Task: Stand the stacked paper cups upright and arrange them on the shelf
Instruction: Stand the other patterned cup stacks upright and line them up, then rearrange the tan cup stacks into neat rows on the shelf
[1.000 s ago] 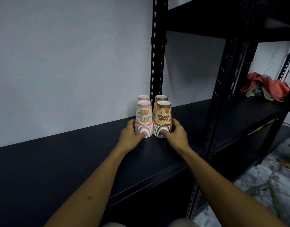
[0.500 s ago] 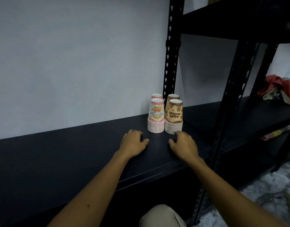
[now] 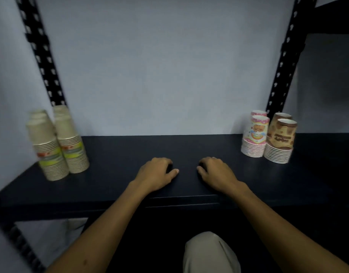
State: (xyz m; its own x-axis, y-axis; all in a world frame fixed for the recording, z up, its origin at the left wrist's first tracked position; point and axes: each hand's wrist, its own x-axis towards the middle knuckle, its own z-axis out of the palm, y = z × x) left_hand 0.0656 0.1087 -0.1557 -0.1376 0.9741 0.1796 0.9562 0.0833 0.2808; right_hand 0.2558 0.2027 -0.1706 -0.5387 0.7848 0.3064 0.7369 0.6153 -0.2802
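Resting palm-down on the black shelf (image 3: pixel 189 146), both hands lay near its front edge, close together but apart, and held nothing. The left hand (image 3: pixel 155 175) had its fingers curled loosely under and its thumb stretched toward the other hand; the right hand (image 3: pixel 217 174) mirrored it, fingers bent, knuckles raised, thumb tip pointing inward. Both forearms reached in from the lower corners and converged toward the middle of the shelf, wrists roughly level with the shelf lip.

Taking the hands as the landmark, four stacks of paper cups stood well off to their right and farther back, toward the pale wall (image 3: pixel 159 66). The pink stack (image 3: pixel 255 138) stood upright on its rim, mouth down, base up, long axis vertical, with a second pink stack (image 3: pixel 258 113) directly behind it. Just beside it, farther from the hands, the brown stack (image 3: pixel 281 142) stood the same way, mouth down and vertical, with another brown stack (image 3: pixel 282 116) behind. The two front stacks looked to be touching or nearly so.

Well to the left of the hands stood two taller beige stacks (image 3: pixel 59 144), side by side, also mouth down, blurred and seeming to lean slightly. A knee in light trousers (image 3: pixel 209 253) showed below the hands.
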